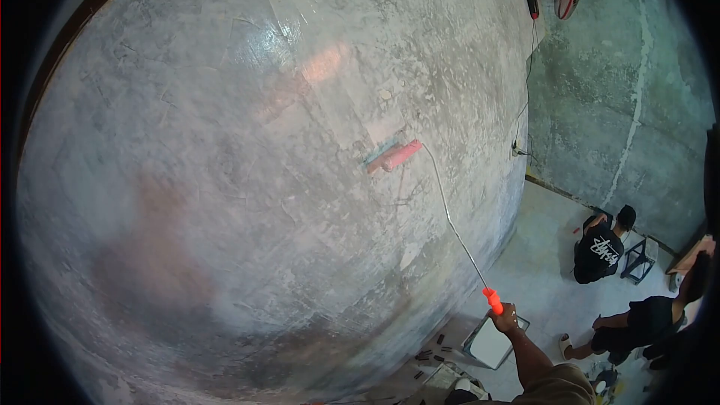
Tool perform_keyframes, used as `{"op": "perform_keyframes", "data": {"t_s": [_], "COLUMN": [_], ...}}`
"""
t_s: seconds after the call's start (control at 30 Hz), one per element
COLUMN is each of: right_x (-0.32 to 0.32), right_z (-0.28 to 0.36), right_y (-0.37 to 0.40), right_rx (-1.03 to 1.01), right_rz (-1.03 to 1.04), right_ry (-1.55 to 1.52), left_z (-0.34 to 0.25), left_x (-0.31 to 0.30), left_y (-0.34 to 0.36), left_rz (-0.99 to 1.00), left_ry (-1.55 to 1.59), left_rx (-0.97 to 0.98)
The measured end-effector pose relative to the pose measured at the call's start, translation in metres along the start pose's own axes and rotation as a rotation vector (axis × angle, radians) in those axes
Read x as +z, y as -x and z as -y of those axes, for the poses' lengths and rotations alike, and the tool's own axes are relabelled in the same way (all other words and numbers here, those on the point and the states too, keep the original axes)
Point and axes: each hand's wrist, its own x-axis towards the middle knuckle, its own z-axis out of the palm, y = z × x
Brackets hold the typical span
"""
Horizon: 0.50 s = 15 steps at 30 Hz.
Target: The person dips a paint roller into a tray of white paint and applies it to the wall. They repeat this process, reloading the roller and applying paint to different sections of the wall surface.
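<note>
- The right hand (507, 318), lower right of the frame, is clamped around the bright orange plastic handle (493, 301); the left hand is out of frame, so its grip cannot be told.
- The pink cylindrical roller sleeve (403, 155), on a bent silver metal rod (449, 217), is mid-frame at the mottled grey wall (247, 105) — contact seems likely.
- Best handled, I'd judge, with light, even pressure, the sleeve flat along its length and strokes overlapping.
- White lettering (602, 250), apparently "Stussy", marks a black shirt (586, 264) at right — no other writing is legible.
</note>
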Motion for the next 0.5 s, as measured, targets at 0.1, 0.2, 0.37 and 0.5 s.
{"op": "perform_keyframes", "data": {"t_s": [0.1, 0.2, 0.37, 0.5], "right_x": [-0.004, -0.018, -0.030, -0.021], "right_z": [0.013, 0.060, 0.114, 0.093], "right_y": [-0.005, -0.044, -0.106, -0.091], "right_rx": [-0.004, -0.098, -0.132, -0.059], "right_rz": [0.008, -0.038, -0.059, -0.019], "right_ry": [-0.002, -0.023, -0.024, -0.052], "left_z": [0.005, 0.006, 0.014, 0.031], "left_x": [0.010, 0.028, 0.142, 0.183], "left_y": [-0.010, -0.023, -0.051, -0.056], "left_rz": [0.077, 0.158, -0.584, -0.657], "left_ry": [0.010, 0.015, -0.397, -0.603], "left_rx": [-0.021, -0.045, 0.224, 0.497]}}
